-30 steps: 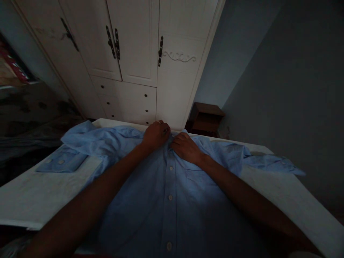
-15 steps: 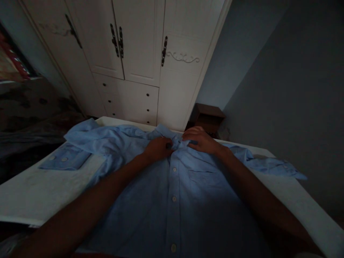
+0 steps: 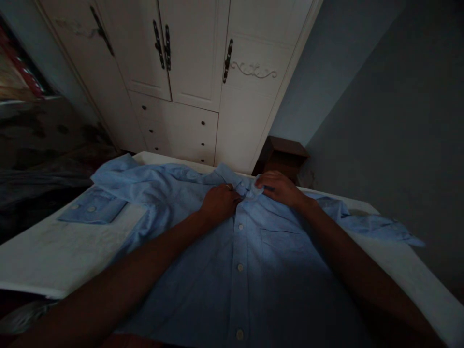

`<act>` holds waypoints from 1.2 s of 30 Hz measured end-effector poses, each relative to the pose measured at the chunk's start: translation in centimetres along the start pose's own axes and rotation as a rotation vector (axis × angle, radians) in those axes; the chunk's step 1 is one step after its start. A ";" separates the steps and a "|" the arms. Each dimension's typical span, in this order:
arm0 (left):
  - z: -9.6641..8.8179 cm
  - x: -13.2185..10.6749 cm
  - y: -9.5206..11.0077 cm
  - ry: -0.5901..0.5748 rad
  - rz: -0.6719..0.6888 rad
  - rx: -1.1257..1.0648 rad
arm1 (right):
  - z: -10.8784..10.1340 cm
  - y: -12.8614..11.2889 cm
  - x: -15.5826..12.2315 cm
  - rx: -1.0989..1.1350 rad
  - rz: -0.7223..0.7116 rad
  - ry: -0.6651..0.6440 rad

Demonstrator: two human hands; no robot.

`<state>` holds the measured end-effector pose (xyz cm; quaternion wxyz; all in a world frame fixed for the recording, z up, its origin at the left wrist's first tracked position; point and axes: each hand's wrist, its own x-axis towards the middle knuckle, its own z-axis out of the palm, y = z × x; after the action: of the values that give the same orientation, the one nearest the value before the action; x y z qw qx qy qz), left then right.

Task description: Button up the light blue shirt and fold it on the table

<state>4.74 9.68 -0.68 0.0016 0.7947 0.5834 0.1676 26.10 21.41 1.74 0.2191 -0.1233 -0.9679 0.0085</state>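
Observation:
A light blue button-up shirt [image 3: 203, 270] lies front side up, with its collar [image 3: 226, 174] at the far edge of a white table [image 3: 97, 246]. Just below the collar, at the top of the button strip, my left hand [image 3: 220, 203] is closed on the cloth; its fingertips are partly hidden. My right hand [image 3: 278, 187] pinches the other side of the collar between thumb and fingers. Several buttons run down the middle of the shirt. The left-hand sleeve is folded so its cuff [image 3: 92, 208] rests on the table, and the other sleeve [image 3: 380, 227] stretches out to the right.
Behind the table stands a white wardrobe [image 3: 188, 58] with dark handles and drawers. A small brown cabinet [image 3: 288, 150] is beside it, near the grey wall [image 3: 391, 121]. Dark fabric [image 3: 43, 179] lies at the left.
The view has shifted slightly. My left hand has turned so its back shows more. Both hands stay at the collar, with the right one still gripping it.

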 end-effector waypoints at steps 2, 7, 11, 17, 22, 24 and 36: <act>0.1 0.0 0.1 0.007 -0.014 0.020 | -0.2 -0.5 0.2 -0.030 -0.007 -0.004; 0.4 0.1 0.1 0.022 0.016 -0.006 | -0.7 -3.5 1.5 -0.068 -0.106 -0.098; 0.6 0.3 -0.6 0.041 -0.058 -0.197 | -0.7 -5.4 2.4 -0.098 -0.154 -0.190; 0.5 0.5 -1.4 0.073 -0.126 -0.521 | 0.7 -4.9 1.4 -0.194 -0.155 -0.098; 0.1 0.3 -1.6 0.072 -0.084 -0.585 | 2.4 -4.9 -0.2 -0.218 -0.167 0.109; 0.0 0.2 -1.7 0.069 0.012 -0.527 | 2.9 -5.0 -0.5 -0.208 -0.158 0.148; -0.3 -0.2 -1.7 -0.008 0.234 -0.135 | 3.4 -5.1 -0.6 -0.149 -0.219 0.278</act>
<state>3.01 10.04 -0.81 0.0376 0.8561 0.4741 0.2024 23.99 16.44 -1.27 0.3403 -0.0333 -0.9339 -0.1041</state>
